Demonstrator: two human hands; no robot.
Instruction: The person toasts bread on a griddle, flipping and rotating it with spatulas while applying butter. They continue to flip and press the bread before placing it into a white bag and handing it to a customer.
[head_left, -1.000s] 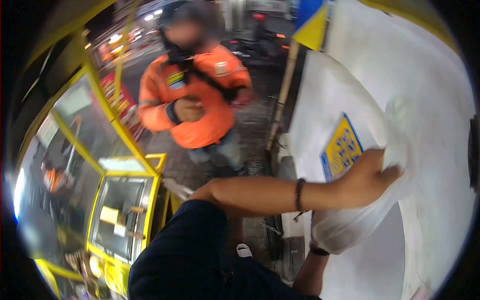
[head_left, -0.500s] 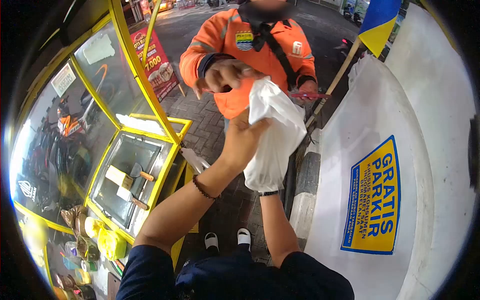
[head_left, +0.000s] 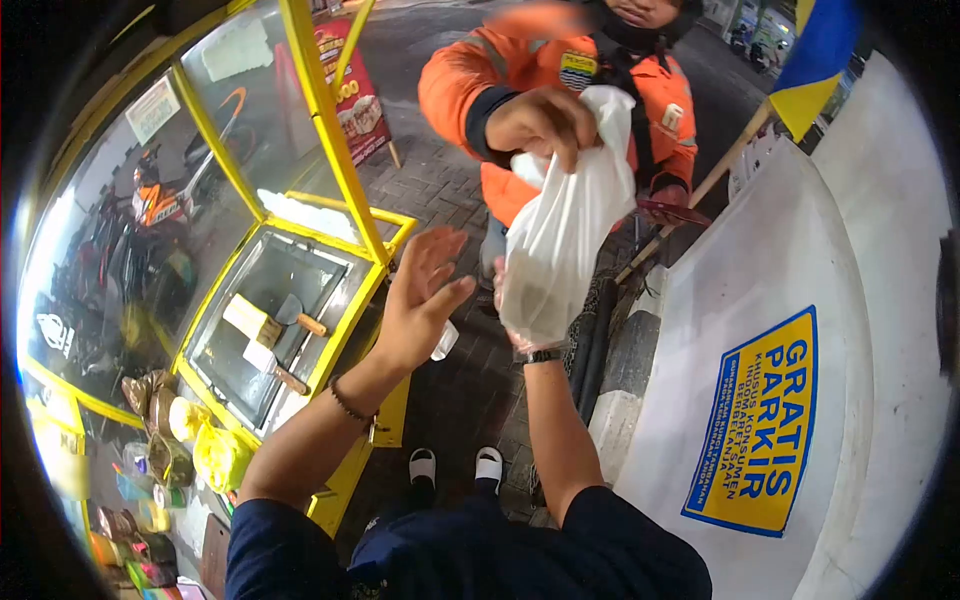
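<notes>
A white plastic bag (head_left: 570,220) with something inside hangs in front of me. The hand (head_left: 545,125) of a person in an orange jacket has it by the top. My right hand (head_left: 508,315) is at the bag's lower part, supporting it from beneath and behind; most of its fingers are hidden by the bag. Left of the bag, my left hand (head_left: 425,295) is raised, fingers spread, holding nothing and apart from it.
The person's other hand (head_left: 670,205) holds a flat reddish object. To my left stands a yellow-framed glass cart with a griddle (head_left: 265,320), a bread block (head_left: 252,320) and two spatulas. A white barrier with a parking sign (head_left: 755,425) runs along the right.
My left hand has let go of the bag's top and drawn back to the left, opening. The other person's hand has taken hold of the bag there.
</notes>
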